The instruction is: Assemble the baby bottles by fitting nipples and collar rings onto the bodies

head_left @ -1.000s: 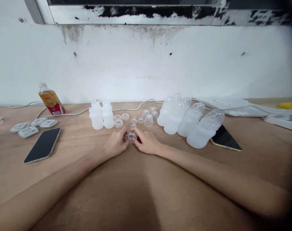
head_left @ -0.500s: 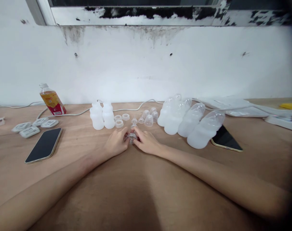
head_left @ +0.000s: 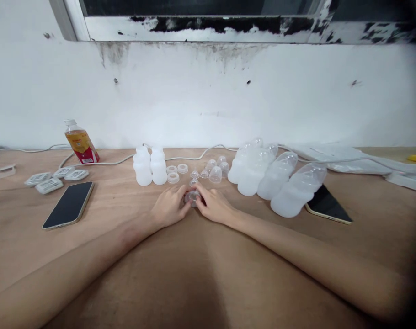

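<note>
My left hand [head_left: 171, 205] and my right hand [head_left: 216, 204] meet at the middle of the table. Between their fingers is a clear bottle collar ring [head_left: 193, 198], its round face turned up towards me; whether a nipple sits inside it is too small to tell. Just beyond the fingertips are small clear nipples [head_left: 194, 174]. Several loose collar rings [head_left: 173, 177] lie behind my left hand. Domed clear caps [head_left: 215, 174] stand behind my right hand. Two white baby bottles [head_left: 142, 169] without caps stand at the back left.
Capped baby bottles [head_left: 287, 197] cluster on the right beside a phone [head_left: 328, 205]. To the left are another phone [head_left: 68, 205], flat clear packets [head_left: 49, 185] and a drink bottle [head_left: 82, 145]. A white cable [head_left: 190, 158] runs along the wall.
Between my fingers the collar ring has tipped so that its round face shows more. Both hands stay on it, and the whole view has shifted slightly.
</note>
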`<state>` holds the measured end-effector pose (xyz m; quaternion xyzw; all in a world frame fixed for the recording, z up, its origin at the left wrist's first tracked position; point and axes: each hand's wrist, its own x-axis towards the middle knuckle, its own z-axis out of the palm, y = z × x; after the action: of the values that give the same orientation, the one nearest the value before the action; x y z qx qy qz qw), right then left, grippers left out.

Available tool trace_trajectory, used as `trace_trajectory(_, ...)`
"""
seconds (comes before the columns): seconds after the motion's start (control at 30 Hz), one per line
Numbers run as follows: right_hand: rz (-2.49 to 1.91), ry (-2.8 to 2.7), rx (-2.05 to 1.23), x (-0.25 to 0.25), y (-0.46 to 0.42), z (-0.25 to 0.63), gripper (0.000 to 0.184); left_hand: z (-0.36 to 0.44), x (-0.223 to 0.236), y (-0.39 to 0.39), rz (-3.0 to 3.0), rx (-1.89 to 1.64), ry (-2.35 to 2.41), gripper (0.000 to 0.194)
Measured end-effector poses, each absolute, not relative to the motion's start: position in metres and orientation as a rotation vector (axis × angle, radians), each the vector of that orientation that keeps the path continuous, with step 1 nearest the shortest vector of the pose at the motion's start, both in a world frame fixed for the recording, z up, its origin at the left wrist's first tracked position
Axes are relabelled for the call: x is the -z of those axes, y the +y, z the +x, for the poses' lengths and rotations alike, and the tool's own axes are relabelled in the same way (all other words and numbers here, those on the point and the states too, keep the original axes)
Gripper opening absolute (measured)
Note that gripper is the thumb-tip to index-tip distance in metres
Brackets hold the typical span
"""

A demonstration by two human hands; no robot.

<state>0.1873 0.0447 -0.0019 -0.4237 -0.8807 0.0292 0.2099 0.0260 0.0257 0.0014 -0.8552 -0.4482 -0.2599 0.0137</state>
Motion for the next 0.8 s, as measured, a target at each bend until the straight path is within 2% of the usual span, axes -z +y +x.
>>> trace_trajectory(0.2, -1.116, -2.457, -0.112, 0.001, 0.044, 0.188, 0.028, 0.004, -0.035, 0.042, -2.251, 0.855, -1.304, 0.025)
trace_trajectory(0.33, -1.040, -2.471, -0.132, 0.002, 0.043, 0.188, 0.030, -0.028, -0.052, 0.064, -2.069, 0.749, -1.423, 0.047)
trace_trajectory(0.4, -0.959, -2.442, -0.167, 0.003, 0.044, 0.188, 0.031, -0.041, -0.053, 0.072, -2.068, 0.656, -1.478, 0.050)
trace_trajectory(0.57, -0.858, -2.284, -0.389, 0.003, 0.049, 0.190, 0.036, -0.049, -0.047, 0.078, -2.075, 0.637, -1.496, 0.038)
trace_trajectory(0.8, -0.931, -1.973, -1.064, 0.001, 0.055, 0.195, 0.033, -0.039, -0.044, 0.074, -2.057, 0.801, -1.419, 0.025)
